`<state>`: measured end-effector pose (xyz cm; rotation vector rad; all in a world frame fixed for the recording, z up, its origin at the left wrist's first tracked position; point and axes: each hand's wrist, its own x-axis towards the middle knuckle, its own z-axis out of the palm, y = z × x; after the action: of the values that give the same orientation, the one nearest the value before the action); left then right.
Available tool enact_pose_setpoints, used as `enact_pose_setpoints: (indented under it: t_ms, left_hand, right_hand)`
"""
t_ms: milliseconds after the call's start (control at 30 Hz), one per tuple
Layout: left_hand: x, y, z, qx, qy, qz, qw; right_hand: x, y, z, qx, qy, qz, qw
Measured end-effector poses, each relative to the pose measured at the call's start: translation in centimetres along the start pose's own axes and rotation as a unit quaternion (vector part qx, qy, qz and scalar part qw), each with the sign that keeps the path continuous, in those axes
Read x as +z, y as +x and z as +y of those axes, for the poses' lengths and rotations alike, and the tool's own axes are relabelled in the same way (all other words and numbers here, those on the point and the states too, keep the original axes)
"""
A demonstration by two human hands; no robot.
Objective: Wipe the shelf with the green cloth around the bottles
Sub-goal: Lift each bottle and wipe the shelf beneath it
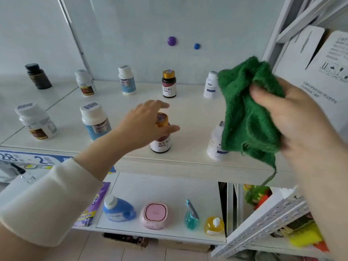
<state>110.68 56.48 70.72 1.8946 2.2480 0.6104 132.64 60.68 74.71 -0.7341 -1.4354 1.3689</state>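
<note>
My right hand [293,117] grips the bunched green cloth [248,113] in the air above the right part of the white shelf [190,113]. My left hand [145,125] hovers with fingers spread over the gold cap of a dark bottle [161,144] at the shelf's front; whether it touches the cap is unclear. Behind the cloth stands a white bottle [215,144], partly hidden. More bottles stand on the shelf: a blue-labelled one [95,120], a brown-labelled one [36,121], and several in the back row, among them a gold-capped one [169,84].
A mirror-like wall behind the shelf carries a purple [171,41] and a blue magnet [196,46]. A cardboard box [316,72] stands at the right. The lower shelf holds a blue detergent bottle [118,209], a pink box [154,215], a spray bottle [191,217] and a yellow bottle [213,225].
</note>
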Motion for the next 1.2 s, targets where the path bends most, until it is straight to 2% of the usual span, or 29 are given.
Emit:
enact_pose_setpoints:
  t_ms: [100, 200, 300, 400, 500, 600, 667, 733, 867, 933, 967, 1000, 1067, 1133, 1200]
  left_hand:
    - [-0.1, 0.1, 3.0, 0.081, -0.024, 0.077, 0.993]
    - [1.4, 0.6, 6.0, 0.149, -0.089, 0.013, 0.985]
    - [3.5, 1.6, 7.5, 0.153, -0.129, -0.068, 0.977]
    - [5.1, 2.2, 7.8, 0.135, -0.167, -0.093, 0.972]
    - [5.7, 2.8, 7.6, 0.124, -0.196, -0.087, 0.969]
    - [4.7, 4.0, 7.3, 0.108, -0.205, -0.044, 0.972]
    - [2.9, 5.3, 6.9, 0.097, -0.206, 0.003, 0.974]
    - [0.9, 6.5, 6.5, 0.093, -0.207, 0.052, 0.973]
    - [-1.9, 8.2, 6.0, 0.089, -0.221, 0.096, 0.966]
    - [-2.3, 8.7, 5.9, 0.087, -0.241, 0.107, 0.961]
    - [-2.3, 8.9, 5.9, 0.085, -0.243, 0.106, 0.960]
    - [-2.3, 9.0, 6.0, 0.083, -0.239, 0.100, 0.962]
    - [-2.1, 9.4, 6.1, 0.078, -0.230, 0.088, 0.966]
    - [-1.9, 9.9, 5.9, 0.074, -0.224, 0.081, 0.968]
    - [-2.0, 10.4, 5.4, 0.068, -0.218, 0.081, 0.970]
  right_hand:
    - [-2.5, 1.2, -0.9, -0.007, -0.024, 0.067, 0.997]
    - [-4.7, 2.5, -0.2, 0.006, -0.074, 0.126, 0.989]
    - [-6.6, 3.5, 1.9, 0.024, -0.135, 0.171, 0.976]
    - [-8.5, 4.6, 4.4, 0.028, -0.192, 0.202, 0.960]
    - [-9.8, 6.0, 7.1, 0.027, -0.327, 0.214, 0.920]
    - [-9.7, 7.4, 10.3, 0.079, -0.493, 0.133, 0.856]
    - [-8.7, 8.1, 11.7, 0.086, -0.546, 0.078, 0.830]
    - [-6.5, 7.6, 12.0, 0.065, -0.553, 0.024, 0.830]
    - [-2.3, 2.4, 11.2, 0.016, -0.490, -0.133, 0.862]
    - [-1.9, 1.1, 10.0, 0.040, -0.440, -0.198, 0.875]
    - [-2.4, 1.7, 9.3, 0.060, -0.419, -0.205, 0.882]
    - [-3.1, 3.0, 8.8, 0.066, -0.412, -0.191, 0.888]
    - [-5.2, 7.1, 8.6, 0.026, -0.439, -0.093, 0.893]
    - [-7.6, 11.9, 9.7, 0.011, -0.487, 0.031, 0.873]
    - [-9.4, 15.6, 11.7, 0.041, -0.520, 0.092, 0.848]
